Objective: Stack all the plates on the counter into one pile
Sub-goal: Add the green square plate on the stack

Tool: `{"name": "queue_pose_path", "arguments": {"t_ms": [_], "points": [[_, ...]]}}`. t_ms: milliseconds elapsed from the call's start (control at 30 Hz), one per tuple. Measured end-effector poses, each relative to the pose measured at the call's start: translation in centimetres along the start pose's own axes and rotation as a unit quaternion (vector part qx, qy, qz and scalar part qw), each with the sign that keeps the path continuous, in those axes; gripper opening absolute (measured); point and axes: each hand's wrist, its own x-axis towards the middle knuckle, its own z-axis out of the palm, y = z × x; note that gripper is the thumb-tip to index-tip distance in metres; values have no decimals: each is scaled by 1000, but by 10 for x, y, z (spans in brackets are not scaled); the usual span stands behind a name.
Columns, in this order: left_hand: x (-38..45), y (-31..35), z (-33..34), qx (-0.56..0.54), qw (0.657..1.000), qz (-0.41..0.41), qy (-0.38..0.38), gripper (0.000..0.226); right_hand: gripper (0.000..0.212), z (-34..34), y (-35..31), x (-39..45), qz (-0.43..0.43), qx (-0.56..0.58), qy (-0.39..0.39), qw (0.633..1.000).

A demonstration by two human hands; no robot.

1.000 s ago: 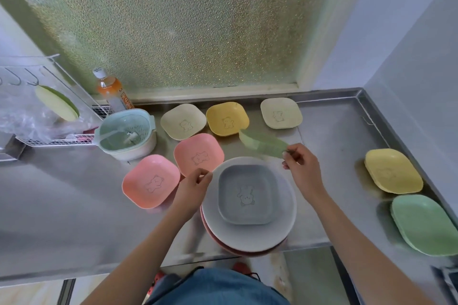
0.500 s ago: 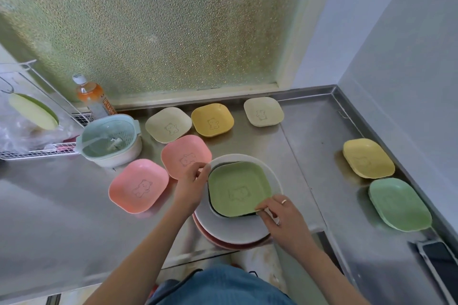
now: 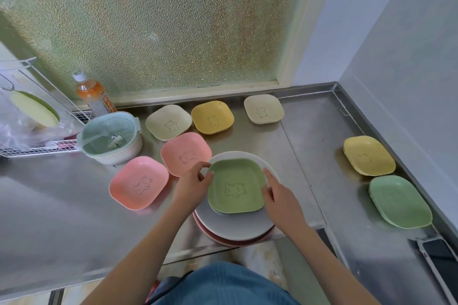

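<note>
A green square plate with a bear drawing lies on top of the pile, over a grey plate, a white round plate and a red one below. My left hand pinches the green plate's left corner with thumb and forefinger. My right hand rests straight fingers along its right rim. Loose on the counter lie two pink plates, two beige plates, two yellow plates and another green plate.
A mint strainer bowl and an orange drink bottle stand at the back left by a wire rack. A phone lies at the right front. The pile overhangs the steel counter's front edge.
My right hand carried the green plate in from the back and set it on the grey plate. It then slid from the near corner to the right rim.
</note>
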Motion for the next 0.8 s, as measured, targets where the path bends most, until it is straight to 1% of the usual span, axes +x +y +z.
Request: {"name": "queue_pose_path", "arguments": {"t_ms": [67, 233, 500, 567, 633, 700, 767, 800], "points": [[-3, -1, 2, 4, 1000, 5, -7, 23, 51, 7, -2, 1, 16, -37, -29, 999], [-3, -2, 4, 33, 999, 17, -15, 26, 52, 11, -4, 2, 35, -48, -18, 998], [-2, -5, 3, 69, 997, 38, -15, 26, 51, 11, -1, 1, 36, -19, 2, 999], [-2, -7, -1, 73, 997, 37, 3, 24, 50, 11, -1, 1, 34, -5, 14, 999], [-1, -12, -5, 52, 997, 15, 46, 23, 50, 11, -3, 1, 35, -1, 38, 999], [4, -20, -10, 19, 996, -37, 84, 19, 48, 11, -4, 2, 33, -8, 74, 997], [9, -31, -18, 6, 992, -94, 88, 22, 43, 12, -9, 4, 18, -17, 93, 995], [12, -37, -21, 12, 991, -115, 73, 26, 41, 12, -12, 6, 10, -20, 95, 995]]}}
